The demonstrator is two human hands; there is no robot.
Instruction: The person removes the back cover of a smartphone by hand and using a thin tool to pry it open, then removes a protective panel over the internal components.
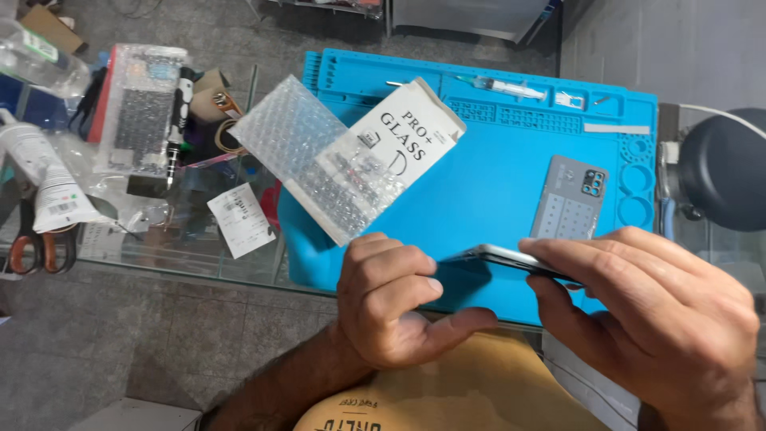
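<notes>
Both hands hold a thin phone [511,260] edge-on above the near edge of the blue mat [487,183]. Its long axis runs left to right between them, tilted a little down toward the right. On that side, the right hand [662,319] clamps the end, fingers [574,251] pressed together flat on top and the thumb underneath. At the other end, the left hand [391,299] has its fingers curled into a loose fist with the tips against the phone's edge, thumb stretched out below; each hand is equally close to the phone. Farther back on the mat lie a grey back cover [568,198], a bubble-wrap sleeve [315,164] under a white box [411,136], and a syringe [503,86] near the far edge.
</notes>
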